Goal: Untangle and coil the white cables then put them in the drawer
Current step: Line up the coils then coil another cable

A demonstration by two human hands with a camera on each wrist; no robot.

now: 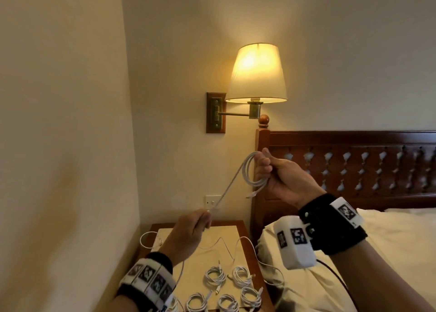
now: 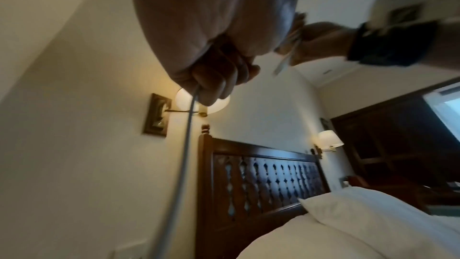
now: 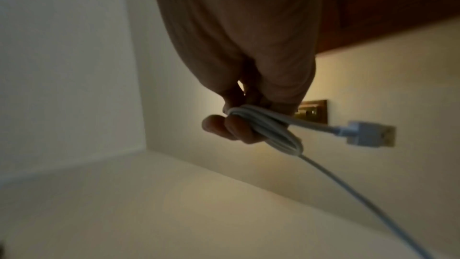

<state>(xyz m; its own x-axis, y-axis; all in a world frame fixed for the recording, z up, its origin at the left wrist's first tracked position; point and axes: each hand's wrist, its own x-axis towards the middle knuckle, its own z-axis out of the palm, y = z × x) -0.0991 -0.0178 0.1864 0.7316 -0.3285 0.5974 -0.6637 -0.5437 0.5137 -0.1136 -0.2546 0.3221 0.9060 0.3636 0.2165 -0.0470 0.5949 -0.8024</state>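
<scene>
We are mid-coil; our right hand [image 1: 280, 177] grips the thin white cable's [image 1: 238, 182] loops above the wooden nightstand [image 1: 243, 231]; our left hand [image 1: 188, 231] pinches its tail; next, probably another wrap.

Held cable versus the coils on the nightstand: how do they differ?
The held cable is up in the air, gripped by both hands; the coils lie on the nightstand. The held cable is only part looped, with a straight run; the coils are fully wound. Both are white.

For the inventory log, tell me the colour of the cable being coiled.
White; the cable looped in the right hand shows best in the head view.
</scene>
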